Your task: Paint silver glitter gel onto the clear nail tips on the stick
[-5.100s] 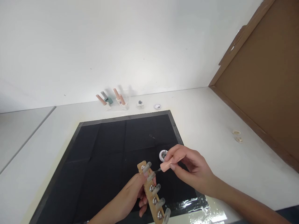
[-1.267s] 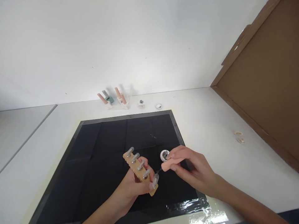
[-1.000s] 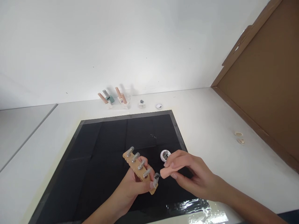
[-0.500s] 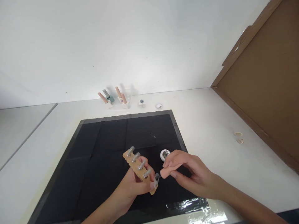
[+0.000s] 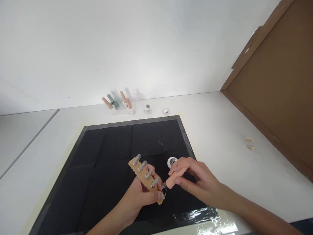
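Surface: white table (image 5: 220, 130) filling the lower half of the frame, meeting a plain white wall (image 5: 122, 42) across the upper half. A grey seam runs through the table at far left.

Centre: square black mat (image 5: 110, 153) with a grey border, lying flat on the table; its lower right corner shows glossy clear film.

Right edge: large brown cardboard panel (image 5: 276, 88), standing tilted against the table.

Lower centre, above the mat: left hand (image 5: 141, 195), grip closed around a tan wooden nail-tip holder (image 5: 146, 179) bearing five clear false nail tips on silver pegs. The holder runs diagonally from upper left to lower right.

Just right of it: right hand (image 5: 195, 181), fingers pinched shut on a peach-coloured brush cap (image 5: 174, 178); the dark brush tip touches the lowest nail tip on the holder.

Behind the right hand's fingers, on the mat: small round white jar (image 5: 171, 161), open, with silvery contents.

Back of the table, by the wall: a row of peach-capped polish bottles (image 5: 119, 103), one teal; two small white pots (image 5: 156, 109) beside them.

Right of the mat, near the cardboard: two small pale rings (image 5: 249, 143).
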